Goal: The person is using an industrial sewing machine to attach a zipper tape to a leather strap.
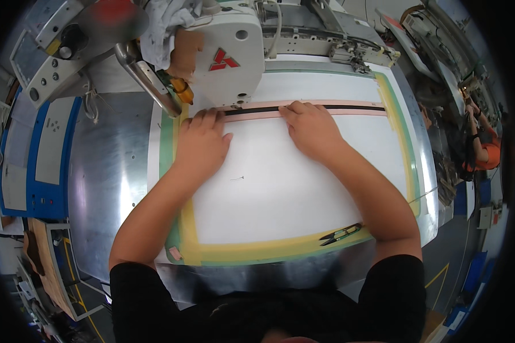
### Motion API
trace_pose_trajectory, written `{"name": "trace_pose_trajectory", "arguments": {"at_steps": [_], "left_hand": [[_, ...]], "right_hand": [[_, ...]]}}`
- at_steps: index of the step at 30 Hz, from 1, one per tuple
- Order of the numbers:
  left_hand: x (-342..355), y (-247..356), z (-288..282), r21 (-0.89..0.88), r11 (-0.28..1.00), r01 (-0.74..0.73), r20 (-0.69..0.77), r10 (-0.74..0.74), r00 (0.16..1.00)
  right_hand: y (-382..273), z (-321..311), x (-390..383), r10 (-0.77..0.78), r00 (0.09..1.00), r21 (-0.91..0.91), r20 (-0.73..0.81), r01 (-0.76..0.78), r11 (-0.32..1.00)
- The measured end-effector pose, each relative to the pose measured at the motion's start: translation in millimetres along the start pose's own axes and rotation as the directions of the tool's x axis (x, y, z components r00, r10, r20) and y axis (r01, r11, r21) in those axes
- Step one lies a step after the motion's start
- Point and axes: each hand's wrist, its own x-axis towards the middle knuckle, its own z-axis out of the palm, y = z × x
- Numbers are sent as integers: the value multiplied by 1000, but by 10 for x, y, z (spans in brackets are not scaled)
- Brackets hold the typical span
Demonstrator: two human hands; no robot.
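Note:
A long black strip (352, 107) lies along a pink band (252, 117) that runs across the upper part of a white sheet (280, 188). My left hand (203, 140) rests at the strip's left end, fingers laid forward on it and thumb apart. Farther right, my right hand (313, 128) presses its fingertips down on the same strip, its fingers slightly bent. The white sewing machine head (226, 57) stands just beyond my left fingers. Whatever lies directly under my fingertips is hidden.
Yellow tape (257, 247) and green tape border the sheet. Black thread snips (341, 234) lie near its front edge, by my right forearm. A metal tube (149, 80) slants down left of the machine head. A blue-framed box (43, 154) stands left of the metal table (109, 188).

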Motion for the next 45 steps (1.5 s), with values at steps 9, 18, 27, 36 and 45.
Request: {"name": "trace_pose_trajectory", "arguments": {"at_steps": [9, 18, 27, 36, 45], "left_hand": [[42, 249, -111, -104, 991, 82, 115, -70, 991], [-74, 200, -158, -93, 988, 127, 123, -115, 986], [-199, 80, -259, -22, 990, 141, 107, -138, 985], [-199, 115, -366, -80, 979, 187, 156, -173, 973], [-80, 304, -294, -114, 989, 99, 99, -87, 991]], "right_hand": [[-274, 32, 97, -2, 1000, -26, -23, 1, 1000], [-409, 21, 160, -25, 999, -68, 40, 28, 997], [319, -344, -416, 147, 989, -23, -32, -148, 989], [144, -313, -308, 111, 993, 35, -43, -109, 993], [-109, -258, -139, 53, 997, 14, -56, -52, 999]]}}
